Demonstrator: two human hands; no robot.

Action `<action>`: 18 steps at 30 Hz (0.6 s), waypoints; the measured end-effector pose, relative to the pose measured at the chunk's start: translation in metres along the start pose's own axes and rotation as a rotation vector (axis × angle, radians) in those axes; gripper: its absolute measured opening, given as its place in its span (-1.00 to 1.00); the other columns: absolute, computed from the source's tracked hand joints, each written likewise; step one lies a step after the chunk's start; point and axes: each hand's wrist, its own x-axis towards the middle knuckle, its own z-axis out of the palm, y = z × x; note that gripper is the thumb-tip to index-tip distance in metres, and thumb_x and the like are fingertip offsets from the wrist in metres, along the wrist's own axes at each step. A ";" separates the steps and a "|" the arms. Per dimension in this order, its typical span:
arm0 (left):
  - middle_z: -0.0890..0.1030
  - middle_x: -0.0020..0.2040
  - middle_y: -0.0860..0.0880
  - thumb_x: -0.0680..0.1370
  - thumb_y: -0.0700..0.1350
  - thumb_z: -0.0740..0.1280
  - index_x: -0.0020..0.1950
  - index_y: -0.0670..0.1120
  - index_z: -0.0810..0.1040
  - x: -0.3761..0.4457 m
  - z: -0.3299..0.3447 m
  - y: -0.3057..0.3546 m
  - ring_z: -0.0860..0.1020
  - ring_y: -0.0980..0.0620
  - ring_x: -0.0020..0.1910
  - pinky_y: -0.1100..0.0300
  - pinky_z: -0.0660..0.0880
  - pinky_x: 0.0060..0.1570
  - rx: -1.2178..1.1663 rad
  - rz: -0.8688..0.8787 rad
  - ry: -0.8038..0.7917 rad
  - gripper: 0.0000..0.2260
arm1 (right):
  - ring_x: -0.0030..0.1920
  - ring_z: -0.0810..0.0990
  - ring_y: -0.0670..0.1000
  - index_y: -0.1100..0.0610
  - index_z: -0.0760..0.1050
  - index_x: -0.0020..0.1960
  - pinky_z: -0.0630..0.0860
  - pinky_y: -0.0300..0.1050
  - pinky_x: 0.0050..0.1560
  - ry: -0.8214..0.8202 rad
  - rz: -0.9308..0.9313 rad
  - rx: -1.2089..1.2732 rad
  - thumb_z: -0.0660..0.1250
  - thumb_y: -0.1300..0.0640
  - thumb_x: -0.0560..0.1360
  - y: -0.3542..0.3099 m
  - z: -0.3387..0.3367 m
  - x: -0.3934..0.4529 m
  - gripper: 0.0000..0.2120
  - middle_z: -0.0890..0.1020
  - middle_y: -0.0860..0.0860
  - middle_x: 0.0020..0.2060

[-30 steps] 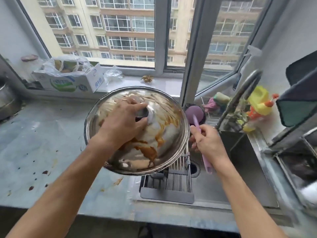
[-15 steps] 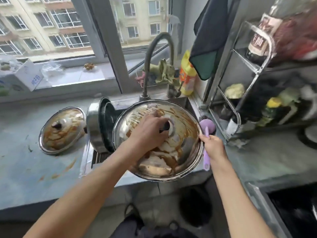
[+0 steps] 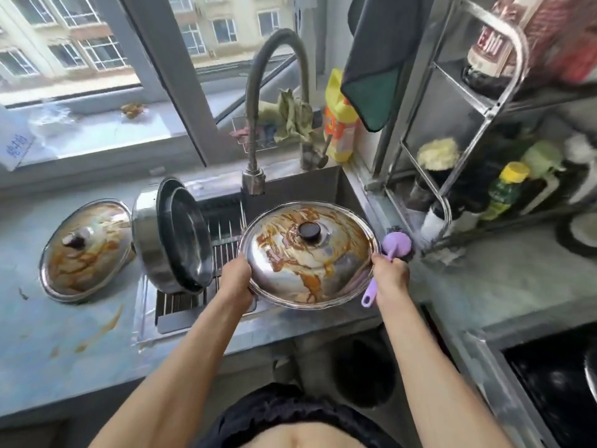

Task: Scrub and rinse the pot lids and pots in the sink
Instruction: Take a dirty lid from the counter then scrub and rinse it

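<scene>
Lid [image 3: 310,253] between hands; right apparently pinching brush [image 3: 386,257].

A window [image 3: 106,43] fills the upper left of the frame, with apartment buildings [image 3: 64,33] beyond the glass. On the sill [image 3: 97,127], a white carton [image 3: 13,140] sits at the far left edge and a small brown clump [image 3: 132,108] lies near the centre. At upper centre, a yellow detergent bottle [image 3: 339,121] stands beside a crumpled green rag [image 3: 290,116]. A dark cloth with a green edge [image 3: 374,63] hangs at upper right. A metal rack [image 3: 478,101] at the right edge holds bottles, including one with a yellow cap [image 3: 507,185]. The grey countertop [image 3: 48,344] at lower left carries brown smears [image 3: 103,328].
</scene>
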 end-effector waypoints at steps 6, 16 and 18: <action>0.65 -0.02 -0.17 0.66 -0.27 0.16 -0.04 -0.16 0.57 0.035 0.003 0.026 0.65 -0.16 -0.02 -0.10 0.61 0.11 -0.332 0.002 -0.050 -0.79 | -0.17 0.66 0.21 0.21 0.58 -0.24 0.61 0.07 0.00 -0.147 -0.043 -0.166 0.36 -0.02 0.50 -0.004 0.043 0.029 -0.70 0.65 0.17 -0.25; 0.63 -0.29 -0.09 0.57 -0.26 0.16 -0.14 -0.11 0.55 0.069 0.003 0.062 0.63 -0.04 -0.31 0.04 0.64 -0.18 -0.356 0.039 -0.084 -0.80 | -0.12 0.60 0.26 0.16 0.53 -0.12 0.41 -0.05 -0.20 0.007 -0.401 -0.633 0.28 0.02 0.57 -0.044 0.073 0.013 -0.77 0.62 0.20 -0.17; 0.57 -0.28 -0.05 0.54 -0.21 0.16 -0.22 -0.04 0.48 0.079 0.002 0.061 0.56 -0.02 -0.25 0.10 0.54 -0.17 -0.320 0.082 -0.054 -0.82 | 0.03 0.59 0.29 0.17 0.56 0.11 0.45 -0.02 -0.09 -0.039 -0.485 -0.898 0.21 -0.01 0.62 -0.050 0.081 0.017 -0.72 0.63 0.22 0.02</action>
